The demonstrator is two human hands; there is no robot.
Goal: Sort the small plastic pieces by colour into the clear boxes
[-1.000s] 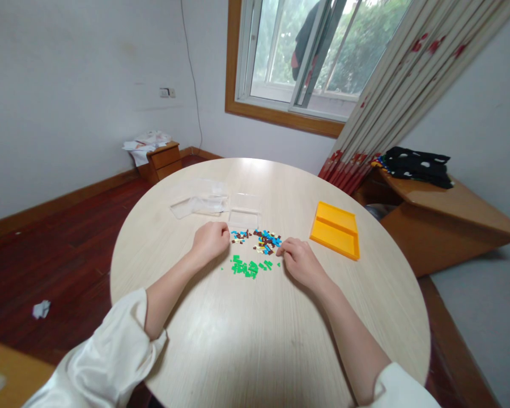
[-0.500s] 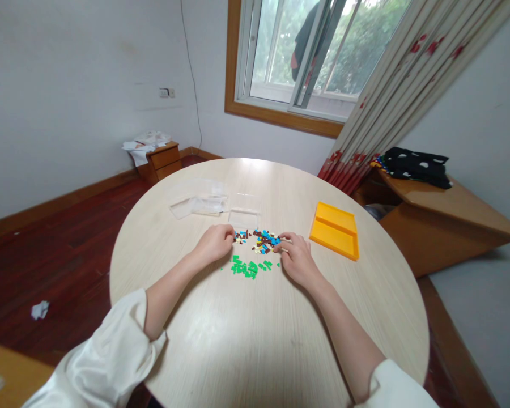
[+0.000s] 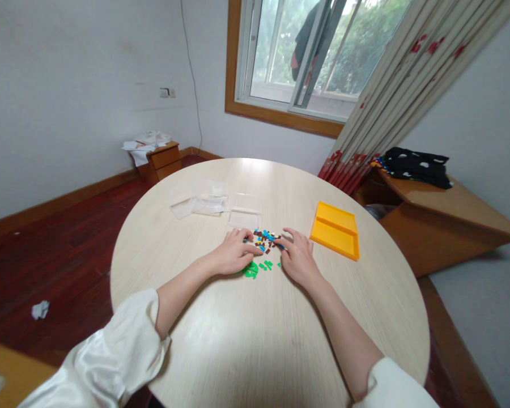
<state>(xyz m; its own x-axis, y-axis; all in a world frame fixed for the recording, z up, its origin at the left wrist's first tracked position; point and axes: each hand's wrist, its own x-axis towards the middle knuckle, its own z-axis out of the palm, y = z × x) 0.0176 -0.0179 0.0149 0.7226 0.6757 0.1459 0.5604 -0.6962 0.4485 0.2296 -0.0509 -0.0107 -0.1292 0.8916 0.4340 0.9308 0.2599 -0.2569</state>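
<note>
A loose pile of small blue, brown and cream building bricks lies on the round table between my hands. My left hand is at the pile's left side, fingers apart, thumb and fingertips touching the bricks at its edge. On the other side my right hand has its fingers spread, with the index fingertip against the bricks. Nearer to me lies a group of small green bricks, partly covered by my left hand. Neither hand visibly grips a piece.
A yellow two-compartment tray lies at the right of the table. Behind the bricks stands a clear plastic box, with clear plastic packaging to its left. Beyond are a small cabinet and a window.
My left hand has moved right and opened, pushing the left cluster of coloured bricks into the other pile and now covering some green ones. My right hand has barely moved.
</note>
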